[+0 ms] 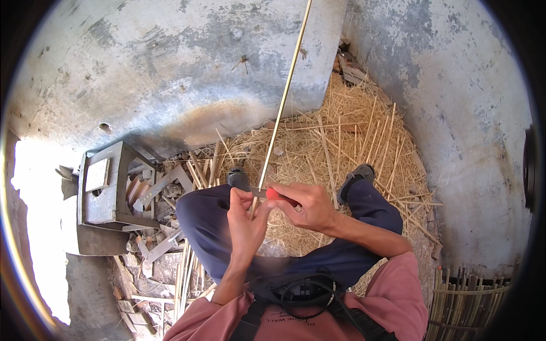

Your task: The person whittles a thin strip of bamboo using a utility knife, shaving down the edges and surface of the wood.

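Note:
A long, pale bamboo strip (282, 102) slants from the top of the view down to my hands, above my lap. My left hand (244, 224) is closed around its near end, thumb toward the right and fingertips by the blade's tip. In my right hand (311, 206) I grip a knife by its red handle (273, 194). Its short grey blade (259, 192) lies across the strip, between my two hands. My fingers partly cover the handle and the strip's lower end, so the exact contact of the blade cannot be made out.
Straw-like shavings and loose strips (384, 133) cover the floor ahead. A worn wooden stool (105, 196) lies at the left among scraps and offcuts. Weathered walls (187, 57) stand close ahead and at the right. A slatted basket (463, 301) is at the lower right.

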The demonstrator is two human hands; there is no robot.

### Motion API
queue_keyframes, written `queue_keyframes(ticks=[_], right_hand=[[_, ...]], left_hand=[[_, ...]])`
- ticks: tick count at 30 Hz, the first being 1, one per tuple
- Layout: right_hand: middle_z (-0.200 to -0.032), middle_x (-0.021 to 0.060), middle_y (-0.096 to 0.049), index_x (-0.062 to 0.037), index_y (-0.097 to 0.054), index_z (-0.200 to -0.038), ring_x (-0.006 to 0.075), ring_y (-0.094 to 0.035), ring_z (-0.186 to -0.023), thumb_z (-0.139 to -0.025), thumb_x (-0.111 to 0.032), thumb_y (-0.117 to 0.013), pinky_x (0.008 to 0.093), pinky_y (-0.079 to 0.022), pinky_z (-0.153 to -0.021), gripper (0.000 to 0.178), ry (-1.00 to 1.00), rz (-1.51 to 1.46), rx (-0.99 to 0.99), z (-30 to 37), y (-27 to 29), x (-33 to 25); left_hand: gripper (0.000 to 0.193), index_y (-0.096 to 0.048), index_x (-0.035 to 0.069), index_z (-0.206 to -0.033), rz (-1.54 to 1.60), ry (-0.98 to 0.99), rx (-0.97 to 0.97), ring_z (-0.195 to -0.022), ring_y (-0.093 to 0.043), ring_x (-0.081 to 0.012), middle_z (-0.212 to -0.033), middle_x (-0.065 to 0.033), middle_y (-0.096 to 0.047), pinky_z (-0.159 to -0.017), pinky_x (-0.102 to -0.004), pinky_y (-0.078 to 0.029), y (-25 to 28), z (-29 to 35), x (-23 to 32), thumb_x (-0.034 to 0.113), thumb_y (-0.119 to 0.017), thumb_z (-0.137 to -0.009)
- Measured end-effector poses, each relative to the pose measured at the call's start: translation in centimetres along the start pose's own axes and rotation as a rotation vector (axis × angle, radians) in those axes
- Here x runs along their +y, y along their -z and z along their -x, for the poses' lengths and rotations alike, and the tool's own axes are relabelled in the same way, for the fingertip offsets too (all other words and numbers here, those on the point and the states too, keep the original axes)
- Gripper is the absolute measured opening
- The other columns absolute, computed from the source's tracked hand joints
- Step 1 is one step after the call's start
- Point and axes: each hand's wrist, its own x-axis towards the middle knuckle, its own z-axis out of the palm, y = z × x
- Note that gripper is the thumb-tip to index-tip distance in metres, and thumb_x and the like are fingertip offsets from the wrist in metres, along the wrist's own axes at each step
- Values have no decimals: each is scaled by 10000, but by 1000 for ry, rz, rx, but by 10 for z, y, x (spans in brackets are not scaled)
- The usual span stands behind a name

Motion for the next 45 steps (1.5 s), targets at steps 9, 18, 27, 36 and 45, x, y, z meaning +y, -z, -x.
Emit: queue_keyframes(ticks=[9, 18, 27, 36, 45], right_hand=[[-935, 125, -782, -83, -754, -1294, 292, -737, -689, -929, -228, -780, 388, -573, -575, 393, 9, 33, 19, -6, 3, 1], [-818, 91, -728, -128, -755, -1309, 279, -686, -615, -934, -249, -776, 391, -524, -522, 394, 52, 41, 33, -6, 1, 3], [-822, 82, -741, -113, -753, -1327, 241, -677, -583, -897, -164, -808, 347, -530, -514, 436, 56, 146, -19, -12, 10, -5], [-880, 120, -770, -76, -763, -1274, 243, -716, -646, -951, -238, -784, 363, -559, -579, 361, -18, 137, 323, -44, 41, 27], [-926, 190, -781, 11, -763, -1231, 227, -711, -682, -951, -164, -783, 324, -550, -626, 331, 48, 147, 209, -48, 55, 39]], left_hand=[[480, -466, 2, -1043, -109, -39, 99, -666, -537, -47, -774, -41, -619, -544, -234, -455, -6, -1, 7, 180, -891, -910], [484, -469, -8, -1069, -95, -15, 64, -665, -538, -50, -797, -54, -633, -554, -232, -460, -3, 5, 8, 220, -874, -934], [389, -494, -32, -1123, -83, 3, 76, -763, -607, -56, -871, -106, -670, -601, -229, -494, 0, 9, 9, 205, -780, -1011], [203, -525, 2, -1073, -187, -7, -8, -642, -483, -36, -824, -44, -632, -535, -244, -378, 1, 33, -9, 193, -559, -1131], [201, -510, 8, -988, -277, -151, -6, -559, -400, -41, -677, -14, -547, -487, -269, -303, 7, 28, -20, 145, -577, -1118]])
